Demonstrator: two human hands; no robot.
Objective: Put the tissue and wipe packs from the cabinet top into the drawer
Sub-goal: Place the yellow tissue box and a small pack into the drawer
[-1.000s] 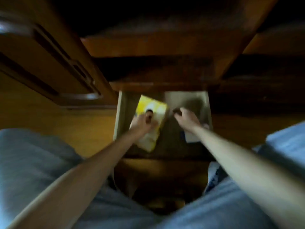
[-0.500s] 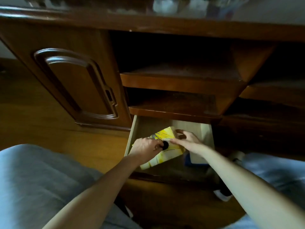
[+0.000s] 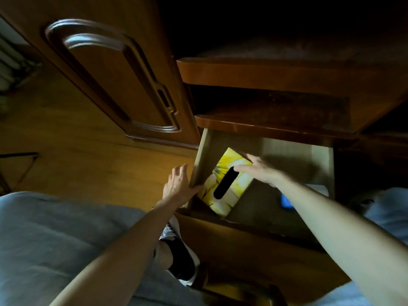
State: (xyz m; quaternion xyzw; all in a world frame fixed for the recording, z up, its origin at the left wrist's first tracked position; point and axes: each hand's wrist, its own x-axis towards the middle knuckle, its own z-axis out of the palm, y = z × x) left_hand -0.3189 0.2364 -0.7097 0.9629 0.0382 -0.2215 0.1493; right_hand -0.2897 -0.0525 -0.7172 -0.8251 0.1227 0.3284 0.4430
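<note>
- Drawer (image 3: 202, 159) pulled open at the bottom of a dark wooden cabinet, seen from above; its pale inside walls and floor show.
- A yellow tissue box (image 3: 229, 184) lies in the left part of the drawer, turned at a slant, its long dark dispensing slot facing up.
- The right hand (image 3: 260, 171) reaches in from the near right and rests on the far right end of the box, fingers (image 3: 242, 167) laid flat and close together across its top, thumb at its far corner.
- The left hand (image 3: 178, 187) is at the drawer's left wall, fingers spread wide, thumb pressed against the wall's near end; it holds nothing and is off the box.
- A blue and white pack (image 3: 287, 200) sits in the near right part of the drawer, mostly hidden behind the right forearm.
- A carved cabinet door (image 3: 106, 69) stands to the far left, two open shelves (image 3: 265, 74) above the drawer.
- Grey-clad knees fill both near corners.
</note>
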